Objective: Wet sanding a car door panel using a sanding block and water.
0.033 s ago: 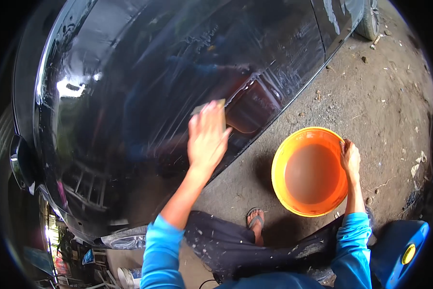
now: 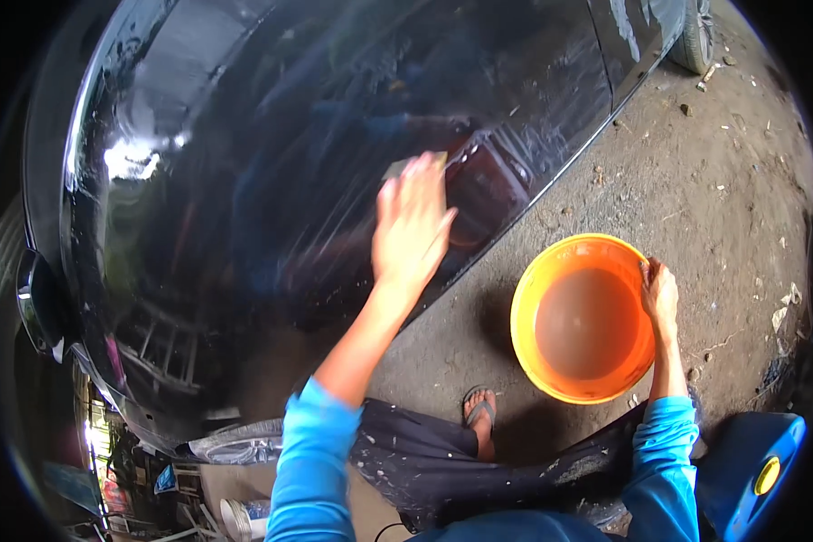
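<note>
Pressed against the wet black side panel (image 2: 298,208) of a car is my left hand (image 2: 413,221), its fingers laid over a flat greyish-tan pad (image 2: 394,169). Only the pad's edges show past my fingertips, so its exact kind is unclear. Pale streaks and a wet sheen mark the paint around it. My right hand (image 2: 661,294) grips the right rim of an orange-yellow bucket (image 2: 522,339). Murky brown water (image 2: 587,321) partly fills the bucket, which is held beside the car's lower edge.
A blue jerrycan (image 2: 745,483) with a yellow cap is at the lower right. My sandalled foot (image 2: 480,408) rests on the dirt floor (image 2: 686,194), where small stones lie. A side mirror (image 2: 37,303) juts out at left; a white bucket (image 2: 236,521) lies at lower left.
My left hand has slid the pad a short way up and to the right across the panel. The bucket and my right hand have barely shifted.
</note>
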Demonstrator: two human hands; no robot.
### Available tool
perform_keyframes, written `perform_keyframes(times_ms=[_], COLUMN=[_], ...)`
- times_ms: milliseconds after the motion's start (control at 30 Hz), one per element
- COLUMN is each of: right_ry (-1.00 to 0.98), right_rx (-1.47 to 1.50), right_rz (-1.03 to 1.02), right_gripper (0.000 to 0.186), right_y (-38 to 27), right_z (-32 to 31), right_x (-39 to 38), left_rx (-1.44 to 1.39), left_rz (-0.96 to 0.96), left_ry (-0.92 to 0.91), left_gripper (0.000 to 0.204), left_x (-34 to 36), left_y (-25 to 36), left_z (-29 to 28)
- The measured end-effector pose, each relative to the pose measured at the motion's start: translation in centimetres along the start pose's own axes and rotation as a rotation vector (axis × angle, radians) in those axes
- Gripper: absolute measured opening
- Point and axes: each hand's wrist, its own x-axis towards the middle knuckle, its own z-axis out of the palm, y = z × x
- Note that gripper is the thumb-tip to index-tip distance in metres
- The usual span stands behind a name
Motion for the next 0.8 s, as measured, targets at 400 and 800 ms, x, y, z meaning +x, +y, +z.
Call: perform_keyframes(times_ms=[400,800], right_ry=[0.016,0.019], right_rx=[-0.027,-0.016], right_rz=[0.009,0.015], right_gripper=[0.031,0.028], right_y=[0.7,0.2], right_z=[-0.7,-1.4], right_x=[-0.6,-0.3], left_rx=[0.046,-0.007], left_rz=[-0.161,-0.043], left_ry=[-0.167,-0.053], left_gripper=[0.075,0.075], left_x=[-12.4,-11.9], left_y=[-4.6,-6.8], left_z=[-0.1,-0.5])
